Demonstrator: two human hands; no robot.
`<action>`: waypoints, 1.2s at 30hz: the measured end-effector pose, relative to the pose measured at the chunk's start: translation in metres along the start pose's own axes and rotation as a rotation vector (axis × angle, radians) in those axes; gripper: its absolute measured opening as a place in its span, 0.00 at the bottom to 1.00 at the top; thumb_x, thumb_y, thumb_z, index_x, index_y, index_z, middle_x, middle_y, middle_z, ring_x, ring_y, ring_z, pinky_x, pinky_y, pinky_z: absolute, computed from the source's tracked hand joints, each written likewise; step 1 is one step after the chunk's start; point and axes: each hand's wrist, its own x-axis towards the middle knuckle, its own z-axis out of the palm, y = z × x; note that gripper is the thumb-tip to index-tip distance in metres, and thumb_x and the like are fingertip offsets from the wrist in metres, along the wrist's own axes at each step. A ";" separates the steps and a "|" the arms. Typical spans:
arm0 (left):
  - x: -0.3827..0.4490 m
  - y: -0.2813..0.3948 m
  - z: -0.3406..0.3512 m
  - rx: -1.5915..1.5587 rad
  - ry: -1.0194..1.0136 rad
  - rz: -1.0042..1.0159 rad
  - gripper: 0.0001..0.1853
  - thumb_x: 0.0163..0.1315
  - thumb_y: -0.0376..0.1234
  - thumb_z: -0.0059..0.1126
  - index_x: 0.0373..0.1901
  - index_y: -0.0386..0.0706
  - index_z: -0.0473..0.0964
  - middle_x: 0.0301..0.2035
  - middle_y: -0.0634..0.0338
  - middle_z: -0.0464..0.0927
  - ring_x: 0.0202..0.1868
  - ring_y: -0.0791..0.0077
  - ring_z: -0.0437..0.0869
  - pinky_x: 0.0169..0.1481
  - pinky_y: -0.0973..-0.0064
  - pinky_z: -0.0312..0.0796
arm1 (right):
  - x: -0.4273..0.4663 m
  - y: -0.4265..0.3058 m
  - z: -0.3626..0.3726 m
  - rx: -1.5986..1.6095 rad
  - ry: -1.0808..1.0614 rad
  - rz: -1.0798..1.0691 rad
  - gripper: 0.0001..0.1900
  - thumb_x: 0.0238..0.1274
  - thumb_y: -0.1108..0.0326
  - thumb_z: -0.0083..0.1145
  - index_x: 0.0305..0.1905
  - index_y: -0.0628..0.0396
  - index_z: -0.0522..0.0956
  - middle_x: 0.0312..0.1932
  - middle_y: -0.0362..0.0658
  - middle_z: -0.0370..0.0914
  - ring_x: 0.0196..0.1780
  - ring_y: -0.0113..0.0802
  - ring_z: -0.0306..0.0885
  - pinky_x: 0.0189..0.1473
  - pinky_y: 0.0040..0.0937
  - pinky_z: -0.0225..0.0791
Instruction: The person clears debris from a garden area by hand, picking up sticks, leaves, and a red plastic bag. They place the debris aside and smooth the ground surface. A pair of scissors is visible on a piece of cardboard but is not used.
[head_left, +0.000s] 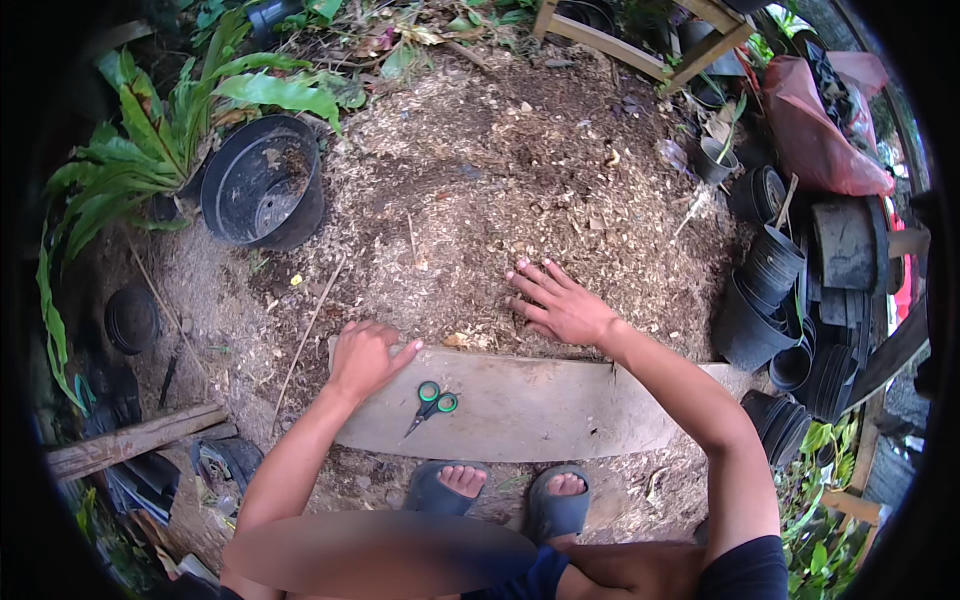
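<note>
My left hand (369, 358) rests on the left far corner of a flat board (525, 409), its fingers curled over the edge and nothing seen in its grasp. On the board, a little nearer to me, lies a pair of small scissors (430, 409) with black and green handles, its tips pointing towards my feet. My right hand (559, 304) is spread palm down on the ground strewn with wood shavings (465, 225), just beyond the board's far edge. It holds nothing that I can see.
A large black plastic pot (262, 184) lies tilted at the left, beside a broad-leaved fern (150, 150). Stacked black pots (761, 300) and a red plastic bag (817, 127) crowd the right side. A wooden frame (607, 45) stands at the far right; a wooden plank (139, 441) lies at the near left.
</note>
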 end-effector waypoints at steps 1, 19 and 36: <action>-0.001 0.001 -0.002 0.024 0.004 0.009 0.26 0.67 0.53 0.66 0.24 0.39 0.84 0.29 0.51 0.86 0.40 0.55 0.87 0.52 0.58 0.74 | 0.000 0.003 0.000 0.053 -0.064 -0.005 0.29 0.84 0.47 0.44 0.81 0.43 0.63 0.87 0.49 0.49 0.90 0.51 0.41 0.88 0.58 0.35; -0.010 0.011 -0.024 0.015 -0.020 -0.015 0.28 0.67 0.55 0.67 0.24 0.38 0.84 0.29 0.52 0.86 0.37 0.57 0.86 0.51 0.59 0.72 | 0.042 -0.017 0.062 0.038 -0.008 -0.531 0.24 0.68 0.53 0.56 0.67 0.36 0.80 0.83 0.35 0.62 0.90 0.44 0.42 0.86 0.72 0.35; -0.017 0.017 -0.036 0.018 0.028 0.034 0.24 0.65 0.51 0.70 0.23 0.39 0.83 0.27 0.53 0.85 0.35 0.57 0.84 0.47 0.60 0.71 | 0.088 -0.072 0.061 1.096 -0.691 -0.083 0.30 0.72 0.47 0.55 0.74 0.41 0.74 0.81 0.43 0.65 0.85 0.46 0.57 0.86 0.64 0.43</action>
